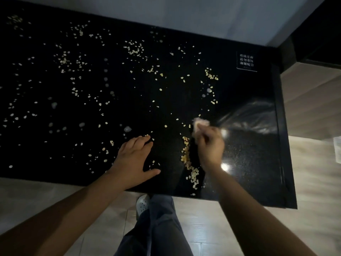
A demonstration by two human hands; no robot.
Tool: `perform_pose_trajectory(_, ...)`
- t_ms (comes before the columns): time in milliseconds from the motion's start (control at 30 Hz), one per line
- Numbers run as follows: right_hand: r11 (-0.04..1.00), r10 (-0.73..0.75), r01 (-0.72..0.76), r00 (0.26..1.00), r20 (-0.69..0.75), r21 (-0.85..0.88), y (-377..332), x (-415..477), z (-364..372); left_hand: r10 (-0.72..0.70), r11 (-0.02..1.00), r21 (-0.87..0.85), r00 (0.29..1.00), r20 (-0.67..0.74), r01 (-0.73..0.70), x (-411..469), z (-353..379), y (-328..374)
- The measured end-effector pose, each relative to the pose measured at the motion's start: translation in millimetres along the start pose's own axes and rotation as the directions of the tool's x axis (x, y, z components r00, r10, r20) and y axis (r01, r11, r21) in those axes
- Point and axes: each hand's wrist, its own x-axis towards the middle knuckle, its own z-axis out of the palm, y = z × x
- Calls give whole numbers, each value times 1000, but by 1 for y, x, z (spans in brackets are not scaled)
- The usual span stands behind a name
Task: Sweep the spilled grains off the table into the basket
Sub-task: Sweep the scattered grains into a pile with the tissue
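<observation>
Pale grains (133, 48) lie scattered over most of the glossy black table (55, 145). A denser ridge of grains (188, 159) runs toward the near edge, just left of my right hand (210, 146). That hand grips a small pale cloth or wad (200, 123), blurred with motion, pressed to the tabletop. My left hand (135, 159) lies flat on the table with fingers spread, palm down, holding nothing. No basket is in view.
The table's right edge (282, 145) and near edge border a light tiled floor (313, 182). A white printed label (246, 60) sits at the table's far right. A wall (184, 15) runs along the far side. My legs and a white shoe (142, 203) stand below.
</observation>
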Motion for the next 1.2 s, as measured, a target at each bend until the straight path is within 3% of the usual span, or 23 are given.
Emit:
perform_pose_trajectory(100,994,-84,77,991,108,72,-6,-10,-5,-23,996,-84,997,-73,17,12,-16,3)
perform_pose_trajectory(267,995,34,-18,986,-163,99,-3,32,-55,-25,996,-90,992,-123,14,44,-42,8)
perform_pose_trajectory(367,990,131,-115,964,-233,82,15,69,-79,-41,997,-71,994,-98,34,66,-52,14)
perform_pose_trajectory(600,982,180,-165,966,-185,94,18,122,-48,-87,995,-56,995,-56,84,113,-62,16)
perform_pose_trajectory(800,997,-22,18,998,57,68,-5,78,-2,-116,993,-39,993,-33,115,136,-69,12)
perform_pose_trajectory(900,989,4,-19,994,106,146,-13,66,-4,-117,993,-21,993,-26,117,143,-72,7)
perform_pose_trajectory(1067,985,14,5,995,-104,175,-17,115,-44,-98,995,-21,995,-18,97,152,-74,1)
perform_pose_trajectory(1200,990,134,-126,979,-153,61,-5,168,-48,-64,998,-29,997,-38,62,160,-75,-3)
